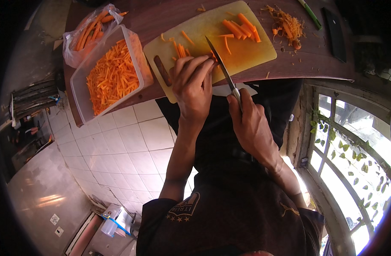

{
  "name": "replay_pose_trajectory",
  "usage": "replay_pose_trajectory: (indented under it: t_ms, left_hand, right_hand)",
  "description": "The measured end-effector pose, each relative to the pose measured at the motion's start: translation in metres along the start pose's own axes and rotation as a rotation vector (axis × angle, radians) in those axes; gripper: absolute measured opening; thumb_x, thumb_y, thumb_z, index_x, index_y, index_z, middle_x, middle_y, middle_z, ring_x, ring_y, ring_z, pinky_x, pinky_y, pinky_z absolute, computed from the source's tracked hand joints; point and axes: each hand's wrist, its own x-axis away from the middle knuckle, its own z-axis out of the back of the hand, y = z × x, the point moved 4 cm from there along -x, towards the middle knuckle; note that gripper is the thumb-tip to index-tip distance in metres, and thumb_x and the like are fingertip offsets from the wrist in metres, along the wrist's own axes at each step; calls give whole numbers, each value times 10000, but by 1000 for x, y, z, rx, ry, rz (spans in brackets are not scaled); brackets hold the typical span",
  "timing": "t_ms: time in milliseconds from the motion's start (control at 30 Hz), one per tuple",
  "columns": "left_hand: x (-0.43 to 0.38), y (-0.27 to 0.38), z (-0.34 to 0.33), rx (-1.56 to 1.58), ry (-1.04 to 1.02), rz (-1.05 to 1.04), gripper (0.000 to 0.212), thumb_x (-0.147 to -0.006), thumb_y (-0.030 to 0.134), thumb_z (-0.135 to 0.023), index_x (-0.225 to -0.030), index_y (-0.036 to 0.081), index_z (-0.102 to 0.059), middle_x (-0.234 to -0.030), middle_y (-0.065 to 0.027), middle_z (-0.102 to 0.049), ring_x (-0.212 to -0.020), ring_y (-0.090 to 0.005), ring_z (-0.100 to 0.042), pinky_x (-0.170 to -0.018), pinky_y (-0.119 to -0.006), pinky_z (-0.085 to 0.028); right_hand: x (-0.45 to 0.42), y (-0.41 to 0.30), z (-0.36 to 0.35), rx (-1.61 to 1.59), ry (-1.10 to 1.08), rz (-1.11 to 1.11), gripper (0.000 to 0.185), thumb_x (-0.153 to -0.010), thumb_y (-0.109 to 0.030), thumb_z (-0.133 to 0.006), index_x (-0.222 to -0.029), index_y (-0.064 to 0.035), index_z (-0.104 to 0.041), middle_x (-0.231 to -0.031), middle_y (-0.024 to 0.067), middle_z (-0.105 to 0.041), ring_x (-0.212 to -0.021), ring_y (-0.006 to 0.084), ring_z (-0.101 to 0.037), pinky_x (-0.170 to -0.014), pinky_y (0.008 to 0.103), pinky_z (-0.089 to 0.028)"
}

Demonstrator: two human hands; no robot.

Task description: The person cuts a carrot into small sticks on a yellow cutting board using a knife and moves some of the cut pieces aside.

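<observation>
My right hand [251,124] grips the handle of a kitchen knife [223,68], its blade angled over a yellowish plastic cutting board [195,25]. Fingers bent, my left hand [195,84] presses on a piece of carrot [213,55] right beside the blade; the fingers partly cover it. Cut carrot sticks [181,50] lie just beyond my left fingertips. Thicker carrot slabs [242,28] rest in a group on the board's far right part, with thin strips near them. To the left stands a clear plastic container [140,68] with many carrot sticks [114,75] in it.
A plastic bag of whole carrots [90,35] sits behind the container. On the wooden table [305,65], right of the board, are a heap of carrot peelings [288,27], a dark flat object [334,35] and a green-handled tool [312,16]. The table's near edge runs close to my body.
</observation>
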Motion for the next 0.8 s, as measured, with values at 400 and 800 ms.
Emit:
replay_pose_trajectory:
  t_ms: [400, 800]
  left_hand:
    - [3, -1, -1, 31, 2, -19, 229, -800, -37, -765, -1022, 14, -756, -1019, -35, -737, -968, -248, -649, -858, -384, -474]
    - [2, 1, 0, 16, 6, -21, 230, -806, -39, -763, -1029, 15, -756, -1029, -38, -732, -980, -243, -644, -855, -380, -469]
  right_hand:
    - [-2, 1, -2, 1, -93, -140, 243, -1050, -189, -573, -1019, 23, -459, -614, 274, -582, -581, 507, -597, -520, 580, -463]
    - [0, 5, -6, -5, -101, -145, 246, -1056, -192, -562, -1014, 27, -460, -645, 280, -602, -607, 508, -605, -541, 578, -469]
